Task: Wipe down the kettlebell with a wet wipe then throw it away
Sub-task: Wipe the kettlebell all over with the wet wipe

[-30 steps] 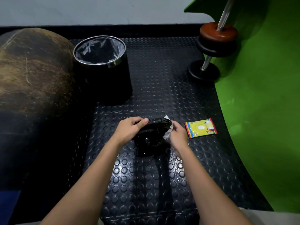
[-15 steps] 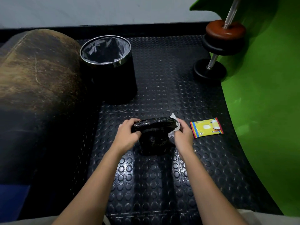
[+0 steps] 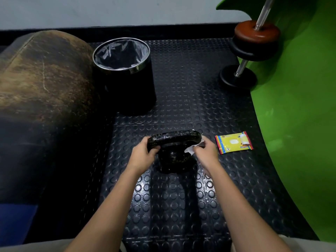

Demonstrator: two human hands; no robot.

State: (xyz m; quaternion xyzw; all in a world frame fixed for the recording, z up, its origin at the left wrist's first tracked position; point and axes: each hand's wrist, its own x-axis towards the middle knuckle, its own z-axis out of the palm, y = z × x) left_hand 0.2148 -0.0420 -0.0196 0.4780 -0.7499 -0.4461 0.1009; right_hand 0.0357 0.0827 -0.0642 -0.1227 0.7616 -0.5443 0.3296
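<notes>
A black speckled kettlebell (image 3: 174, 157) stands on the studded black floor mat (image 3: 181, 206) in the middle of the view. My left hand (image 3: 142, 155) grips the left end of its handle. My right hand (image 3: 205, 152) holds a crumpled white wet wipe (image 3: 190, 149) pressed against the right end of the handle. A black bin (image 3: 125, 73) with a chrome rim and grey liner stands behind and to the left, open at the top.
A yellow wet wipe packet (image 3: 234, 142) lies on the mat right of the kettlebell. A dumbbell (image 3: 251, 51) leans against the green curved surface (image 3: 294, 115) at the back right. A worn brown cushion (image 3: 41, 88) fills the left side.
My left hand slid from the top of the handle down to its left end. The wipe in my right hand stays at the handle's right end.
</notes>
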